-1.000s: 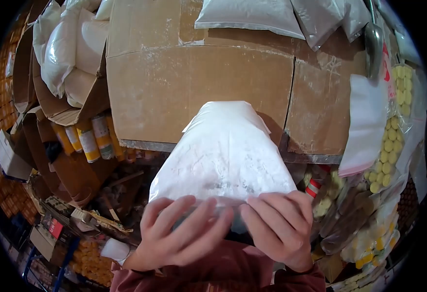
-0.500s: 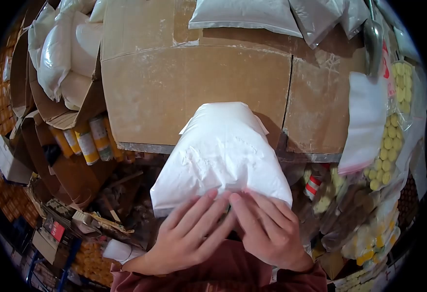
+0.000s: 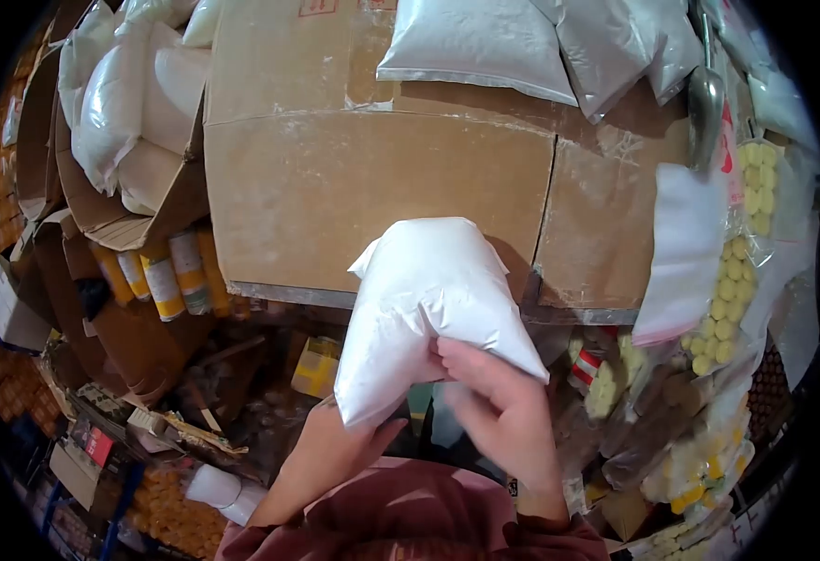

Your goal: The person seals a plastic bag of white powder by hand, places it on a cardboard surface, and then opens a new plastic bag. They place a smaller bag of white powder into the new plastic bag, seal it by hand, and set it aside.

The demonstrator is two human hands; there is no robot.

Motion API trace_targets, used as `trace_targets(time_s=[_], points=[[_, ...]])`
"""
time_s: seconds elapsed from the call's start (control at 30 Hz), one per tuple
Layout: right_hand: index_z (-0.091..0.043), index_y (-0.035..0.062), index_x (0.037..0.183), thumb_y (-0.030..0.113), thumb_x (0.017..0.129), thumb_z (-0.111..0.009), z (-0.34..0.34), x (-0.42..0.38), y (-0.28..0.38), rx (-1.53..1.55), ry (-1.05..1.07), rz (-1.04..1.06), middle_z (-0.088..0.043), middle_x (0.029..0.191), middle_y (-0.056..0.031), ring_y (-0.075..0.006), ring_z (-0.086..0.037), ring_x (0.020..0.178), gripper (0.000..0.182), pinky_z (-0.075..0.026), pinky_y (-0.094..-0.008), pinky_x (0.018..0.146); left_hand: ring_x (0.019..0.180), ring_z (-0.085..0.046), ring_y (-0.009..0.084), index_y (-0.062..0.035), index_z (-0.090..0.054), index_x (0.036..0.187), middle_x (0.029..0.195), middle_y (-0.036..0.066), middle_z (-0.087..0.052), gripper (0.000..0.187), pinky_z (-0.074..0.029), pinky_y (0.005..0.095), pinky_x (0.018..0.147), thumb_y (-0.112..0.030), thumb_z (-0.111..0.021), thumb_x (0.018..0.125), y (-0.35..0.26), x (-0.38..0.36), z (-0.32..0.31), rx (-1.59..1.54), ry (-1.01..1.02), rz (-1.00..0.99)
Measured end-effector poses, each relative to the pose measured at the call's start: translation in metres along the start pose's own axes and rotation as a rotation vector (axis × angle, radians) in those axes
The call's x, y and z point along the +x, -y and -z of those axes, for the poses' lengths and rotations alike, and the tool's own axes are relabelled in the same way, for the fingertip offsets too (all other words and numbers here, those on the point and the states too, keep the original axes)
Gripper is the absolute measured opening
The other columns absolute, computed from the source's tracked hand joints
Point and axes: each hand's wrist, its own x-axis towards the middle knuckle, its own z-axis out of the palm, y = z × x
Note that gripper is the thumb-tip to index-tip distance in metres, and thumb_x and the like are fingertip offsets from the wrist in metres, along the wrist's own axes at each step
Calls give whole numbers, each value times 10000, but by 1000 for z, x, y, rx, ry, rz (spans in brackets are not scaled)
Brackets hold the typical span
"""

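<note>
A plump, clear plastic bag of white powder (image 3: 438, 290) lies over the near edge of a cardboard-covered surface (image 3: 382, 178), its near corners hanging toward me. My left hand (image 3: 340, 458) is beneath the bag's near left corner; the thumb shows, the fingers are hidden behind the bag. Along the bag's near edge, on the right, my right hand (image 3: 508, 411) has its fingers stretched out and touching the plastic. That hand is partly blurred by motion.
Filled white bags (image 3: 475, 47) lie at the back. A metal scoop (image 3: 706, 107) and flat plastic bags (image 3: 681, 252) are on the right, beside packs of yellow pieces (image 3: 732, 290). A carton of white bags (image 3: 115, 103) stands on the left.
Both hands have come off the bag's near edge where they met: the left moved down and under the left corner, the right shifted slightly. The bag's near end has narrowed and bunched up.
</note>
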Motion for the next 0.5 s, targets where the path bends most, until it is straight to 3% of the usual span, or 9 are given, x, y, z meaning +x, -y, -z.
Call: trace_targets(time_s=[0.1, 0.17, 0.2, 0.27, 0.33, 0.4, 0.43, 0.47, 0.5], points=[[-469, -68, 1415, 42, 966, -607, 15, -10, 0, 620, 415, 39, -560, 1400, -162, -210, -549, 1279, 483, -472, -363, 1037, 898, -648, 419, -86, -631, 1217, 1027, 199, -670, 408, -540, 450, 759, -197, -741, 840, 3, 1, 3, -121, 27, 48], [-487, -75, 1396, 58, 999, -555, 10, 0, 2, 423, 80, -69, -552, 1405, -187, -240, -507, 1327, 424, -459, -360, 1047, 883, -649, 415, -98, -627, 1232, 1014, 188, -675, 411, -536, 447, 754, -194, -738, 848, 3, 2, 6, -130, 48, 20], [-543, -76, 1342, 28, 988, -560, 9, 6, -8, 83, 43, 0, -561, 1397, -183, -211, -528, 1296, 370, -464, -334, 1020, 877, -651, 412, -96, -632, 1225, 1005, 186, -676, 398, -537, 444, 752, -192, -734, 853, 1, 2, 7, -172, 44, 14], [-574, -105, 1297, -55, 917, -590, 17, -16, 17, 473, 397, -82, -636, 1302, -186, -240, -617, 1189, 384, -463, -335, 1025, 864, -653, 406, -92, -643, 1210, 987, 182, -678, 372, -538, 437, 750, -190, -728, 862, -1, 4, 14, -246, 36, -1], [-559, -95, 1323, -110, 876, -591, 15, 3, -15, 557, 530, 167, -608, 1341, -197, -265, -594, 1236, 448, -451, -352, 1045, 868, -654, 391, -84, -658, 1173, 996, 178, -676, 328, -536, 427, 759, -185, -723, 868, -3, 4, 15, -301, 116, 76], [-521, -107, 1357, -98, 864, -606, -3, 14, 2, 145, 94, -86, -566, 1391, -216, -292, -566, 1276, 501, -439, -372, 1063, 872, -655, 377, -75, -674, 1137, 1005, 173, -674, 286, -533, 417, 767, -180, -718, 875, -8, 5, 19, -353, 211, 143], [-481, -117, 1384, -84, 882, -599, -9, 4, 5, 387, 167, 45, -533, 1428, -200, -277, -550, 1288, 517, -430, -372, 1073, 878, -664, 349, -69, -677, 1119, 1014, 153, -680, 275, -534, 402, 762, -206, -715, 884, -16, 8, 28, -271, 194, 49], [-452, -99, 1415, -59, 926, -586, 9, 5, -4, 641, 542, 108, -529, 1438, -164, -229, -542, 1289, 509, -428, -345, 1075, 882, -671, 330, -58, -690, 1076, 1012, 121, -691, 232, -538, 395, 757, -201, -704, 894, -20, 6, 33, -213, 223, 21], [-461, -79, 1419, -57, 929, -582, 3, 13, -13, 612, 369, 73, -526, 1443, -161, -227, -537, 1292, 506, -413, -341, 1088, 881, -673, 332, -57, -698, 1056, 1010, 119, -696, 205, -539, 398, 771, -190, -699, 900, -24, 6, 39, -312, 290, 2]])
